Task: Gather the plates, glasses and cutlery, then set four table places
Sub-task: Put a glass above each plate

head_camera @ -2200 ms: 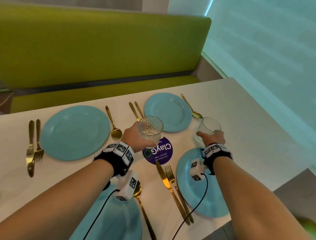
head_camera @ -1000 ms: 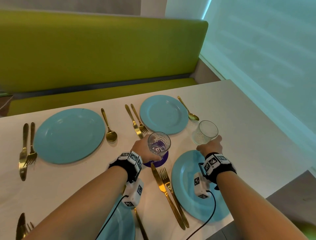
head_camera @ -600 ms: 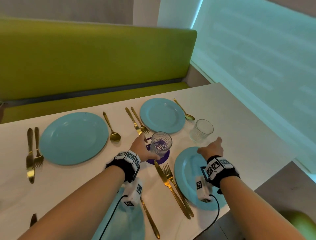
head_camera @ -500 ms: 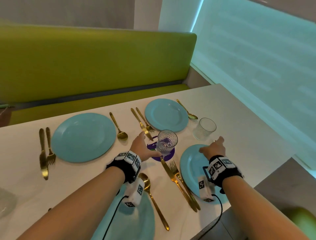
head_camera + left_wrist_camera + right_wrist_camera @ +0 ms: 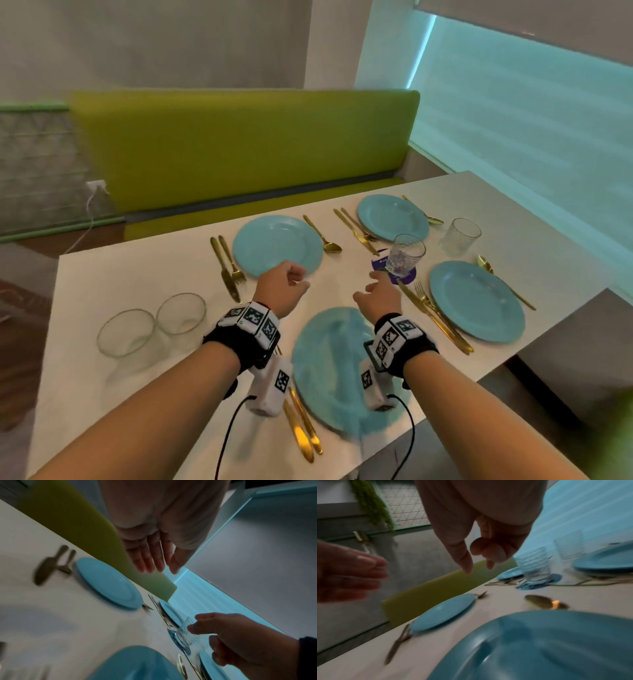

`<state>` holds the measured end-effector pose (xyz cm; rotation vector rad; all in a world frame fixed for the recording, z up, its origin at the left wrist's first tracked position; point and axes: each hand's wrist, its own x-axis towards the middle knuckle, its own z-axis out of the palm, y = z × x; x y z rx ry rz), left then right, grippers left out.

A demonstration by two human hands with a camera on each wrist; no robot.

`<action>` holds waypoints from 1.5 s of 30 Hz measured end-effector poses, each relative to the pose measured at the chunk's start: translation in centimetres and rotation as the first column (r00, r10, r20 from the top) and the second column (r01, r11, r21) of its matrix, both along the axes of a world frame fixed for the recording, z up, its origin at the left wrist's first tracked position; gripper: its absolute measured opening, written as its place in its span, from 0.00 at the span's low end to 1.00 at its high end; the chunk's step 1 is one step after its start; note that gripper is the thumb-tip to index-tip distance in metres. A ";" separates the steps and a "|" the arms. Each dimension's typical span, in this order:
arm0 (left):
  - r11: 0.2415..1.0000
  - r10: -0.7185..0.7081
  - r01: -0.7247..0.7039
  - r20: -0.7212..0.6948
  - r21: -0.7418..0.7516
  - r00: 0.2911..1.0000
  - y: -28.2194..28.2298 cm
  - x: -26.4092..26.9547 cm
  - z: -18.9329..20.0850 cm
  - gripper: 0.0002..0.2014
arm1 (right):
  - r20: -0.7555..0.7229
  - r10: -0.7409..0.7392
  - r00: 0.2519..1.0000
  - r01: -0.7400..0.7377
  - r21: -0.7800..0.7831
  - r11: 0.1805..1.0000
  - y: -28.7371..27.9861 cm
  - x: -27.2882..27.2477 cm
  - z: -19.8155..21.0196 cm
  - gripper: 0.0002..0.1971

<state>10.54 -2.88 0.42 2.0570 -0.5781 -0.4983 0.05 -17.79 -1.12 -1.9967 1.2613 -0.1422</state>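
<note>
Four blue plates lie on the white table (image 5: pixel 144 377): far left (image 5: pixel 277 245), far right (image 5: pixel 392 217), near right (image 5: pixel 476 301) and near middle (image 5: pixel 329 373). Gold cutlery flanks them, such as a knife and fork (image 5: pixel 227 267) and a spoon (image 5: pixel 323 236). A patterned glass (image 5: pixel 406 253) stands on a purple coaster (image 5: pixel 378 263); another glass (image 5: pixel 460 236) stands to its right. Two clear glasses (image 5: pixel 180 313) (image 5: pixel 125 332) stand at the left. My left hand (image 5: pixel 284 284) hovers empty near the far left plate, fingers straight (image 5: pixel 150 558). My right hand (image 5: pixel 376 294) hovers empty beside the coaster, fingers loosely curled (image 5: pixel 488 553).
A green bench (image 5: pixel 239 150) runs along the table's far side. A frosted window (image 5: pixel 531 113) is on the right. The table's right edge drops off just past the near right plate. A cable and wall socket (image 5: pixel 96 186) are at the far left.
Both hands have let go of their glasses and drawn back and leftward. The glasses stay standing by the right-hand plates. The view has swung left, showing two more glasses.
</note>
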 end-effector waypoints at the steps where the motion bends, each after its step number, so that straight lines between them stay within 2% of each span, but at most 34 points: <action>1: 0.999 0.047 -0.047 0.026 -0.003 0.999 1.7 0.6 0.2 0.15 | -0.011 0.058 0.998 -0.058 0.023 0.998 2.0 0.9 0.0 0.28; 4: 0.979 0.202 -0.205 0.110 0.016 0.973 6.9 2.8 0.4 0.21 | -0.048 0.227 0.973 -0.223 0.076 0.972 7.2 3.7 -0.7 0.31; 7: 0.942 0.250 -0.278 0.160 0.187 0.955 11.8 5.0 0.0 0.41 | -0.076 0.352 0.933 -0.343 0.112 0.933 11.3 6.5 -1.7 0.35; 10: 0.883 0.275 -0.303 0.130 0.357 0.953 16.3 6.5 -1.4 0.61 | -0.088 0.438 0.895 -0.420 0.167 0.892 14.4 8.6 -2.4 0.39; 12: 0.847 0.322 -0.334 0.101 0.413 0.941 19.0 6.9 -2.8 0.68 | -0.096 0.478 0.873 -0.456 0.190 0.870 16.1 9.7 -2.8 0.41; 14: 0.825 0.394 -0.371 0.037 0.427 0.919 21.3 7.0 -4.0 0.71 | -0.112 0.513 0.851 -0.488 0.194 0.851 17.4 10.6 -3.4 0.45; 17: 0.827 0.507 -0.447 -0.109 0.342 0.855 23.7 6.9 -6.1 0.72 | -0.111 0.535 0.838 -0.507 0.204 0.837 18.7 11.5 -4.2 0.50; 20: 0.855 0.514 -0.468 -0.256 0.223 0.819 24.6 6.9 -8.0 0.72 | -0.065 0.541 0.839 -0.517 0.217 0.828 19.6 12.1 -4.9 0.51; 22: 0.860 0.510 -0.483 -0.296 0.164 0.808 24.6 6.9 -8.7 0.69 | -0.027 0.536 0.844 -0.518 0.223 0.826 19.9 12.4 -5.4 0.52; 25: 0.858 0.512 -0.500 -0.280 0.121 0.812 24.4 6.8 -9.2 0.64 | 0.023 0.526 0.850 -0.518 0.209 0.829 20.4 12.6 -6.1 0.51; 31: 0.870 0.492 -0.464 -0.229 0.167 0.840 23.6 6.7 -9.9 0.54 | 0.067 0.505 0.861 -0.507 0.200 0.838 21.1 13.0 -7.4 0.50; 36: 0.856 0.512 -0.484 -0.168 0.183 0.842 23.1 6.5 -9.9 0.43 | 0.079 0.504 0.860 -0.510 0.167 0.844 21.1 12.9 -7.6 0.41; 41: 0.866 0.498 -0.477 -0.160 0.153 0.852 21.5 6.5 -8.9 0.41 | 0.103 0.462 0.881 -0.473 0.174 0.864 18.8 11.8 -6.2 0.39; 45: 0.896 0.441 -0.427 -0.140 0.121 0.886 18.4 6.7 -7.6 0.41 | 0.122 0.384 0.915 -0.398 0.121 0.909 14.1 10.6 -4.0 0.40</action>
